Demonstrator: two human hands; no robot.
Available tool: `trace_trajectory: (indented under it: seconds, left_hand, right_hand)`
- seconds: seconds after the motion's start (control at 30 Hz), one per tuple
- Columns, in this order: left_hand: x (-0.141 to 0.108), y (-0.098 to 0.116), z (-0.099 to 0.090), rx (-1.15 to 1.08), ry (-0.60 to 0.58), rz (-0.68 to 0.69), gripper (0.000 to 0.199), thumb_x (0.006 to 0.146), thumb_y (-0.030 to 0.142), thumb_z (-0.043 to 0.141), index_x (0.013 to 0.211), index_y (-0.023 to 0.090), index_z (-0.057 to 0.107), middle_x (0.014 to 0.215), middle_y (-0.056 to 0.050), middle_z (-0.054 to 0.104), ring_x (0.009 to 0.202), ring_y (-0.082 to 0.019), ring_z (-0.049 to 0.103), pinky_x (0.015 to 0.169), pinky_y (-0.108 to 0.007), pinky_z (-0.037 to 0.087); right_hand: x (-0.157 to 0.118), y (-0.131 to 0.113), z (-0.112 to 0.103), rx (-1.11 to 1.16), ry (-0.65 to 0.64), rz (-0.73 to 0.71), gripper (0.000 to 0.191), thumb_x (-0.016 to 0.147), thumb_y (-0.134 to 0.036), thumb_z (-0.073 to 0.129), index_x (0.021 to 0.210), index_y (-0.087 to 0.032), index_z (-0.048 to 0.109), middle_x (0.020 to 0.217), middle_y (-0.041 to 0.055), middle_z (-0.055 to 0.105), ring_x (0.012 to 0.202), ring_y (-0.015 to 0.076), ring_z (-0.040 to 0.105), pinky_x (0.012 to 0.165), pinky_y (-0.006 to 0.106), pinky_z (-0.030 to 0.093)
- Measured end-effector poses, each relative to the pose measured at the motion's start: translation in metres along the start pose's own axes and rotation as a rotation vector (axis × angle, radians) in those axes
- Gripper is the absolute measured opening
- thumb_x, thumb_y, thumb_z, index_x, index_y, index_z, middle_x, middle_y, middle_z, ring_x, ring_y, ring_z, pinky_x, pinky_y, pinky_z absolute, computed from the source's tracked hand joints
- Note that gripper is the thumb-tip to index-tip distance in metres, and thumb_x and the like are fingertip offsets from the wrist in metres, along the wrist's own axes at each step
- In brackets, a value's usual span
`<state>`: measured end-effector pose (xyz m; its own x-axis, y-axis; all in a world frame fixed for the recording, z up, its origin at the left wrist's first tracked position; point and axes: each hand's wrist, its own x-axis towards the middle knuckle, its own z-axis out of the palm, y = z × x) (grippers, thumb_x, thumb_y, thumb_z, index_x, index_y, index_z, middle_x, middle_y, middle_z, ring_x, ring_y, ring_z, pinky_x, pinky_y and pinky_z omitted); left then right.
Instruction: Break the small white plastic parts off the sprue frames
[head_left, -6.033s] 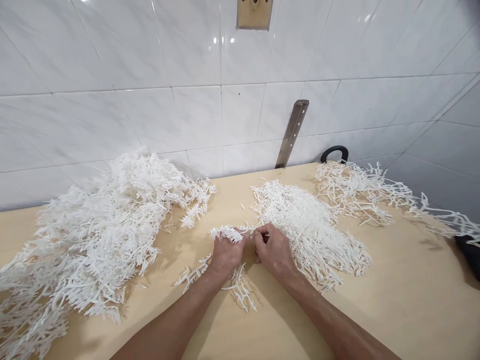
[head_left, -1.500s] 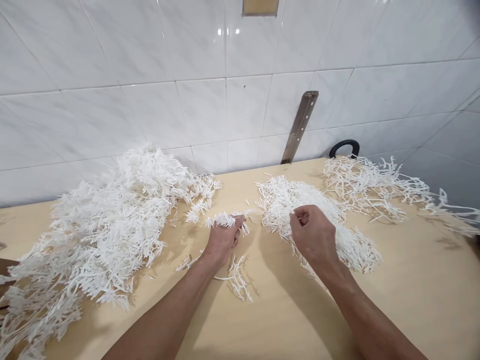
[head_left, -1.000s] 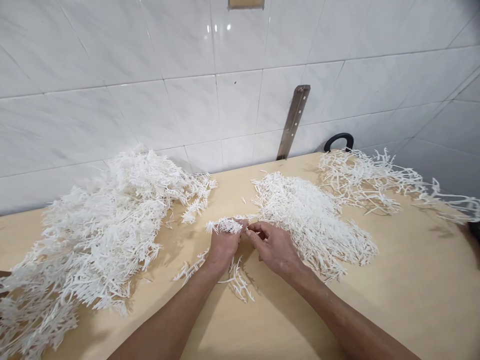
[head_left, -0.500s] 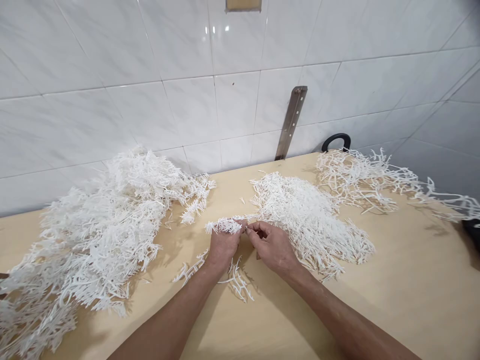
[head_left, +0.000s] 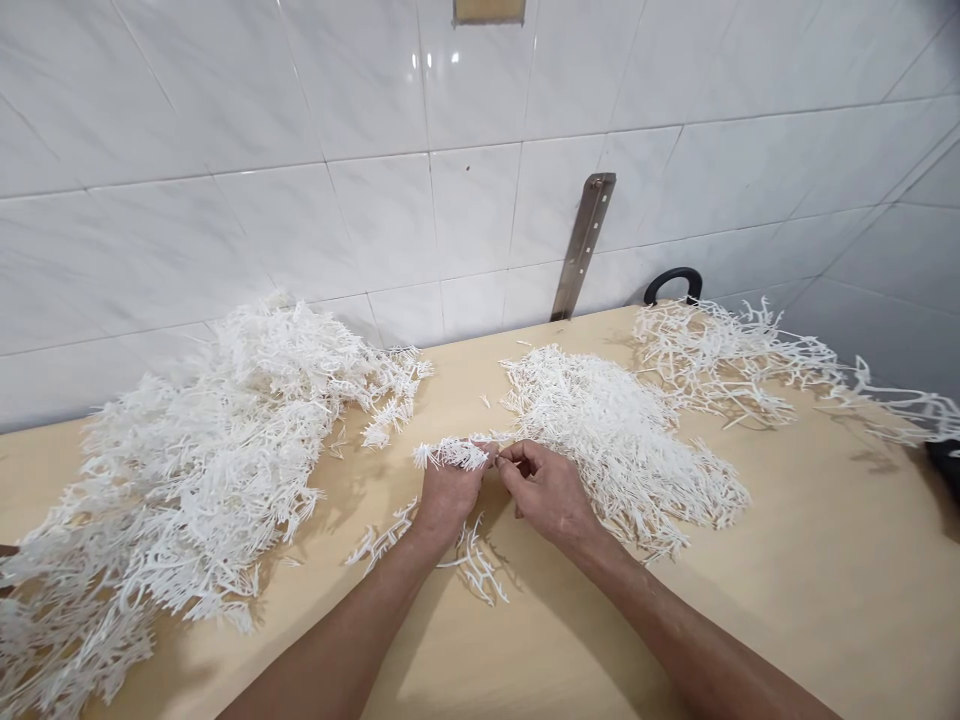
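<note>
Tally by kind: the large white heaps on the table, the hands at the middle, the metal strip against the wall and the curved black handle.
Large heaps: 3 (bushy white sprigs, short white pieces, bare white branches)
Hands: 2 (left hand, right hand)
Metal strip: 1
Curved black handle: 1
Total: 7

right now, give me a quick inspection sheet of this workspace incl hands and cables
Surface: pale table, bearing three white heaps.
Job's things: white sprig, held; feathery heap at left, fine heap right of centre, branchy heap far right.
Clutter: loose branches near the left hand; small scrap beyond it.
Hands: left holds the sprig; right hand pinched beside it, any hold unclear.
Cables: nothing seen.
Surroundings: tiled wall, metal strip, black loop.
</note>
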<state>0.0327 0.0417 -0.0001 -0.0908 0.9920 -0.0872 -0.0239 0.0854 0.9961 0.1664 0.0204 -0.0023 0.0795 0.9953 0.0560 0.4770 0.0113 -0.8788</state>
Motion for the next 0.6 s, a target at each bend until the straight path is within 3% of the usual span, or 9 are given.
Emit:
trace_trajectory:
  seconds: [0.3,0.43,0.6]
  left_hand:
    - [-0.004,0.009,0.002,0.135,-0.132,0.162,0.016,0.069,0.026,0.067,0.058,0.019,0.056,0.062,-0.001,0.060,0.071,-0.019,0.055,0.069,-0.029,0.044]
    - [-0.002,0.002,0.000,0.155,-0.129,0.188,0.010,0.068,0.022,0.064,0.062,0.020,0.057,0.068,-0.002,0.062,0.074,-0.019,0.056,0.072,-0.030,0.045]
    - [-0.006,-0.008,0.000,0.141,-0.101,0.193,0.004,0.065,0.018,0.065,0.066,0.021,0.063,0.078,-0.005,0.068,0.084,-0.024,0.060,0.078,-0.034,0.048]
  right_hand:
    - [0.001,-0.001,-0.003,-0.035,-0.043,0.071,0.012,0.078,-0.028,0.054,0.077,-0.021,0.063,0.061,-0.0029,0.066,0.042,0.0140,0.059,0.049,0.027,0.046]
    - [0.001,0.001,-0.005,-0.082,-0.102,0.022,0.012,0.077,-0.025,0.053,0.078,-0.020,0.063,0.064,-0.0014,0.067,0.046,0.0140,0.060,0.049,0.026,0.045]
    - [0.001,0.002,-0.002,-0.131,-0.077,-0.050,0.010,0.073,-0.019,0.053,0.075,-0.021,0.062,0.054,-0.0023,0.062,0.048,0.0167,0.059,0.053,0.028,0.046]
